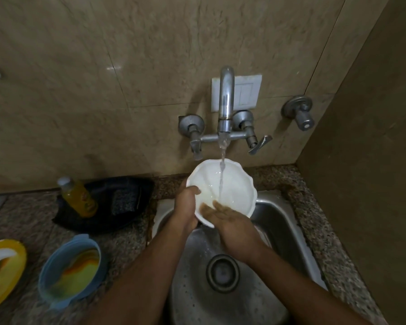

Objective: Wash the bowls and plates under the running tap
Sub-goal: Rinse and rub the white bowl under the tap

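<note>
Gripping white bowl [223,188] rim, left hand [185,205], right hand [230,219] inside, above sink [279,219]

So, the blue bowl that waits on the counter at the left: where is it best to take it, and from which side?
Probably by the small tab handle on the rim of the blue bowl, at its far side, coming from above. It stands upright with leftover sauce inside, so a pinch on the tab or the bare rim beside it keeps the fingers clean.
</note>
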`<state>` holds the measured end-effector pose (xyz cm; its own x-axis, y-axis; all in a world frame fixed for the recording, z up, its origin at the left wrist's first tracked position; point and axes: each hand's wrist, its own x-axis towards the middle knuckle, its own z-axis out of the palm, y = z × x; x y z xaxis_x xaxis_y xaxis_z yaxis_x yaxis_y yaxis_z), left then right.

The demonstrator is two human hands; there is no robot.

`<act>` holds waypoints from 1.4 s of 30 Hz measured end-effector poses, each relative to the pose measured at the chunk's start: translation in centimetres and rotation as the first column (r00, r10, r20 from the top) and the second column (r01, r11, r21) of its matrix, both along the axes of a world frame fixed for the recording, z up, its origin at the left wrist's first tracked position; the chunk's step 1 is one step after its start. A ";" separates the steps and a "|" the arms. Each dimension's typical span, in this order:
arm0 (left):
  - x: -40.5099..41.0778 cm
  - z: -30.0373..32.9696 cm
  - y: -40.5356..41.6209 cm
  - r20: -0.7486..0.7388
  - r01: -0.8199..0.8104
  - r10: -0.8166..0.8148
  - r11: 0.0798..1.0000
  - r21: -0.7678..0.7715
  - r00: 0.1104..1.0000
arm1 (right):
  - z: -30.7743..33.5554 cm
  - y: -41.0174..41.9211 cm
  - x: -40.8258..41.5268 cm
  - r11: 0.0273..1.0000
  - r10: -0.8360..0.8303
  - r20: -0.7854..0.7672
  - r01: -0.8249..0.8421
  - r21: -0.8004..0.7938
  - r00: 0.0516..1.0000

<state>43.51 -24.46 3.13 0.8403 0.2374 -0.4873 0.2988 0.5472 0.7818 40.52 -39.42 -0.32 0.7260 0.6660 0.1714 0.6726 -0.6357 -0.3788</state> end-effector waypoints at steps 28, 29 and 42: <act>-1.0 -1.4 -1.3 -0.101 0.164 -0.169 0.985 -0.056 0.980 | 1.8 -0.9 0.5 0.952 0.100 -0.095 -0.123 -0.279 0.990; -0.9 -1.7 -1.4 -0.088 0.168 -0.174 0.983 -0.070 0.981 | 1.9 -1.2 0.3 0.951 0.115 -0.102 -0.139 -0.275 0.988; 1.0 -0.7 -1.2 -0.066 0.196 -0.189 0.973 0.119 0.980 | 1.6 -5.1 0.0 0.970 0.127 -0.053 -0.136 -0.202 0.990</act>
<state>44.54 -25.61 2.44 0.8493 0.1351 -0.5103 0.4328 0.3752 0.8197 40.55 -44.51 1.26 0.6332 0.7740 -0.0057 0.7425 -0.6095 -0.2780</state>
